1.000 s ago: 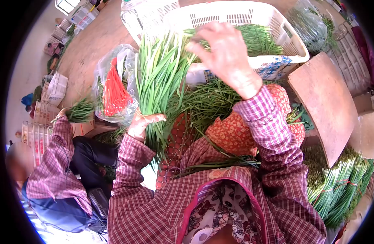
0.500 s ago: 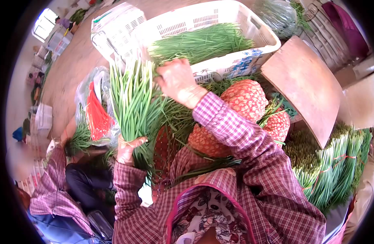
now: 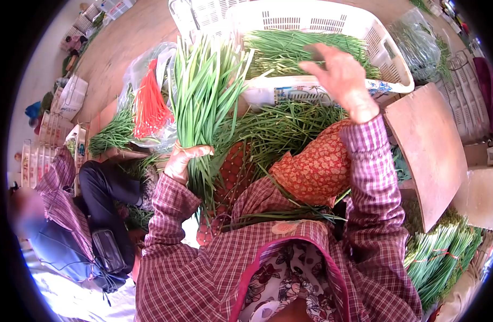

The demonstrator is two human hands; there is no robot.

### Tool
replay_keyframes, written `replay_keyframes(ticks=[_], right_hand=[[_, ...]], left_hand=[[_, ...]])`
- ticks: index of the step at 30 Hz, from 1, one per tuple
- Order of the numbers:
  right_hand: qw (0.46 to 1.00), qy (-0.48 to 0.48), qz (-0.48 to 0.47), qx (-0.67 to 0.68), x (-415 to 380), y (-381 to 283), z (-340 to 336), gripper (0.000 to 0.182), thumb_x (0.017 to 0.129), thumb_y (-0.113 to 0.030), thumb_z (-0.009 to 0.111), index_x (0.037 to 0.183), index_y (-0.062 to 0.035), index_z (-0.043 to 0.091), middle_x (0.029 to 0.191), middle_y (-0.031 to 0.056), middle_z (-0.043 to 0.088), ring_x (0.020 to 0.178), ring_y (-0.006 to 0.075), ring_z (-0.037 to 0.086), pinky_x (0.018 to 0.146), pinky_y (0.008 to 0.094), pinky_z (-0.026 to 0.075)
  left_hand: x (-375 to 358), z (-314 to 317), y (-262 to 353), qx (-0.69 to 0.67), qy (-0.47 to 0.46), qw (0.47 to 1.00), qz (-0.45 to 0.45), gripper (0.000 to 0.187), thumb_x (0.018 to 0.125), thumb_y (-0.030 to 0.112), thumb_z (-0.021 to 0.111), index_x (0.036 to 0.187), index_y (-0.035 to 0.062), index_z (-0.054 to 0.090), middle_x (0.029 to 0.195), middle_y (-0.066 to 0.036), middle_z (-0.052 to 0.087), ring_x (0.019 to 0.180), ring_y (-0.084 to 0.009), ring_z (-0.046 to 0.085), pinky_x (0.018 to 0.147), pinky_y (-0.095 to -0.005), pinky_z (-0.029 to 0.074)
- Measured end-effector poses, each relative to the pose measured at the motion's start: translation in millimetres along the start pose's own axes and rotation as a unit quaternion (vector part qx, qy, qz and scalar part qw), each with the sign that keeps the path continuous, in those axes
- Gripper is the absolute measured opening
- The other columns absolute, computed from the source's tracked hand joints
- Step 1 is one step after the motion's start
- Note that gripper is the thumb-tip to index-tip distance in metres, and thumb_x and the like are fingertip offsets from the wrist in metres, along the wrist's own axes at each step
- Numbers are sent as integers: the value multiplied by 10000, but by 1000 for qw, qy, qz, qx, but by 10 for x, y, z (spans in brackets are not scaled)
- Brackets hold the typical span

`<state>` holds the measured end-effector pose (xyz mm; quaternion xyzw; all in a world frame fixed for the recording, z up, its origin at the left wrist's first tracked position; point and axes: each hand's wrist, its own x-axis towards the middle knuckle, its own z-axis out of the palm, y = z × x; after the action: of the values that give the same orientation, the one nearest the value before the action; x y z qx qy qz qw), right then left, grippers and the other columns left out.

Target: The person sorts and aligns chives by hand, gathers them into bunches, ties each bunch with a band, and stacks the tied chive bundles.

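Note:
My left hand (image 3: 183, 162) is wrapped around the lower part of a bunch of green chives (image 3: 207, 91). The bunch stands roughly upright, its pale ends fanned out at the top. To the right, my right hand (image 3: 340, 78) hovers near the front rim of a white plastic crate (image 3: 401, 72), fingers apart and nothing visible in them. More chives (image 3: 300, 45) lie inside that crate. Loose chives (image 3: 281, 126) are heaped between my lap and the crate, beside a red flower-patterned cloth (image 3: 316, 166).
Red tie strips (image 3: 150, 107) lie on a clear plastic bag at the left. A curved brown board (image 3: 431, 155) leans at the right, above tied chive bundles (image 3: 439, 257). Another person (image 3: 64, 231) sits close on my left. A second white crate (image 3: 203, 13) stands behind.
My right hand has moved right, away from the bunch's top, and its fingers have spread. The left hand still grips the bunch. The view has shifted, so the surroundings appear displaced.

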<state>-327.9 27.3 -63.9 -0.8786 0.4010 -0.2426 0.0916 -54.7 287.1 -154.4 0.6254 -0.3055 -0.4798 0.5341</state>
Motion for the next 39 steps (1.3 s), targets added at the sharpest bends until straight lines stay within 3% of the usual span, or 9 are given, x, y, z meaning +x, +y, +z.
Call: replay_keyframes(ticks=[4, 9, 13, 17, 20, 25, 28, 33, 39], right_hand=[[962, 222, -148, 63, -61, -513, 127, 265, 754, -331, 730, 909, -126, 669, 900, 61, 617, 817, 226, 614, 695, 390, 538], [942, 202, -267, -7, 73, -676, 417, 188, 842, -292, 652, 932, -126, 664, 839, 66, 640, 800, 217, 626, 923, 422, 451], [955, 208, -211, 11, 201, -470, 553, 124, 835, -239, 651, 846, -124, 607, 580, 23, 593, 563, 220, 617, 885, 443, 488], [969, 230, -82, -50, 308, 128, 287, 136, 867, -239, 645, 773, -148, 607, 613, 7, 610, 535, 170, 584, 705, 379, 490], [981, 129, -13, -147, 188, 377, 31, 99, 868, -238, 649, 888, -142, 669, 718, 44, 646, 654, 187, 625, 689, 361, 493], [953, 225, -199, 46, 84, -390, -6, 59, 830, -170, 659, 863, -127, 683, 763, 61, 636, 682, 223, 629, 625, 348, 525], [936, 165, -198, 238, 10, -902, 258, 49, 828, -146, 654, 830, -108, 685, 721, 42, 598, 660, 183, 610, 555, 309, 531], [955, 191, -220, 60, 15, -1044, 499, 63, 806, -160, 679, 845, -113, 661, 797, 27, 594, 754, 200, 584, 650, 313, 518], [970, 111, -205, 74, -136, -899, 448, 108, 811, -210, 674, 811, -106, 643, 792, 39, 606, 738, 250, 596, 645, 351, 513]], left_hand=[[15, 62, 32, -37, -5, 999, 13, 210, 661, 48, 717, 852, -38, 699, 793, -139, 703, 764, -218, 679, 786, -335, 532], [-18, 86, 48, -44, -16, 999, 7, 255, 666, -11, 718, 918, -39, 684, 801, -123, 703, 757, -217, 687, 766, -354, 556], [-17, 130, 88, -40, -23, 999, -2, 474, 660, -7, 745, 1113, -16, 605, 872, -99, 696, 775, -193, 680, 773, -337, 546], [-37, 80, 20, -34, 3, 999, 0, 443, 664, -28, 732, 1091, -5, 619, 874, -93, 698, 779, -188, 679, 781, -327, 542], [-43, 81, -9, -59, 27, 997, 43, 408, 675, -91, 745, 1060, -10, 641, 873, -103, 703, 759, -184, 685, 747, -323, 561], [1, 199, -4, -32, 62, 995, 77, 390, 677, -75, 725, 1050, 8, 647, 902, -74, 704, 806, -151, 666, 781, -304, 542], [29, 272, 4, -43, 70, 992, 100, 360, 676, -84, 723, 1018, 13, 664, 896, -67, 707, 801, -140, 663, 778, -300, 541], [17, 327, -15, -36, 94, 988, 116, 366, 672, -61, 748, 1021, 28, 679, 918, -38, 707, 796, -120, 647, 783, -283, 526], [32, 301, -82, -48, 114, 982, 139, 384, 688, -74, 729, 1053, 23, 665, 951, -33, 699, 827, -115, 633, 789, -282, 517]])
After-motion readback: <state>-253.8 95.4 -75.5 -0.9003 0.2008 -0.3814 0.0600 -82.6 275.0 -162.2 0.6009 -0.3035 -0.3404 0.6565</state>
